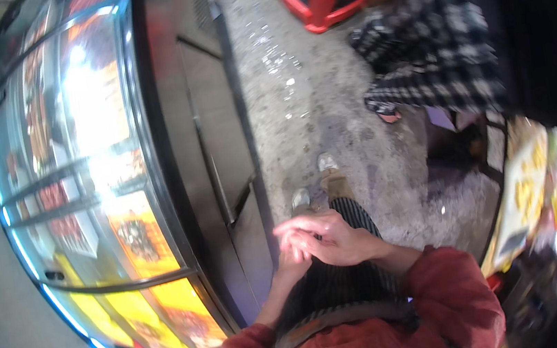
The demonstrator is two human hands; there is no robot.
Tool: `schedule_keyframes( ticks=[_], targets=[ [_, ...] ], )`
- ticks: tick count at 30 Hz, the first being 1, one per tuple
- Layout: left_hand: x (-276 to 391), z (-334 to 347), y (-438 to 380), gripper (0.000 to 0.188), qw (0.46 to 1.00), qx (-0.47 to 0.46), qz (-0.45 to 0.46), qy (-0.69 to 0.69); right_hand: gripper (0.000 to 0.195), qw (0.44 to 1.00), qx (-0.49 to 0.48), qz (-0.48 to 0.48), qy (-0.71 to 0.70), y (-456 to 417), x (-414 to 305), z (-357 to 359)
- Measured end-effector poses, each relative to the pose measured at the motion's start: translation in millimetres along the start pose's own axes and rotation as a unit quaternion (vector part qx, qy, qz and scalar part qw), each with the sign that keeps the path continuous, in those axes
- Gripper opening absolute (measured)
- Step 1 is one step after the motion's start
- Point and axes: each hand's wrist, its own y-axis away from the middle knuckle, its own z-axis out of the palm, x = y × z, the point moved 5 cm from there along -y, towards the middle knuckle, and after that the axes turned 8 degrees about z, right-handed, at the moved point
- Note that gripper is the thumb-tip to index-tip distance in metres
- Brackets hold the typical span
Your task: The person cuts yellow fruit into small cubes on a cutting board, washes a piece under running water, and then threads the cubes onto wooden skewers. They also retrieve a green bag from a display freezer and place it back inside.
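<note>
My left hand and my right hand meet in front of my waist, above a dark striped apron. The right hand lies over the left, and their fingers touch and overlap. No object shows in either hand. The overlap hides part of the left hand and its palm. Red sleeves are pushed up to about the elbows. Close by on the left stands a lit glass display case with trays and packs of food.
Wet concrete floor runs ahead. A red plastic stool stands at the top. To the right sits a person in checked clothing. A tray with yellow pieces lies at the far right. Metal cabinet doors line the left.
</note>
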Motion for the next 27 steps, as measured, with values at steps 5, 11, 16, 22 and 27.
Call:
schedule_keyframes(
  ticks=[5, 11, 16, 22, 27],
  targets=[
    [40, 1, 7, 0.02, 0.96, 0.079, 0.239, -0.12, 0.039, 0.938, -0.216, -0.037, -0.268, 91, -126, 50],
    [89, 9, 39, 0.019, 0.909, 0.005, 0.354, -0.22, 0.066, 0.924, -0.238, 0.035, -0.298, 192, -180, 118],
    [107, 40, 67, 0.019, 0.853, -0.113, 0.402, -0.315, 0.067, 0.939, -0.017, -0.043, -0.341, 279, -173, 165],
    [122, 124, 96, 0.02, 0.775, -0.225, 0.43, -0.406, 0.059, 0.879, 0.073, -0.229, -0.411, 397, -140, 190],
    [137, 226, 112, 0.021, 0.708, -0.279, 0.462, -0.455, 0.058, 0.87, 0.177, -0.255, -0.384, 507, -96, 200]
  ],
)
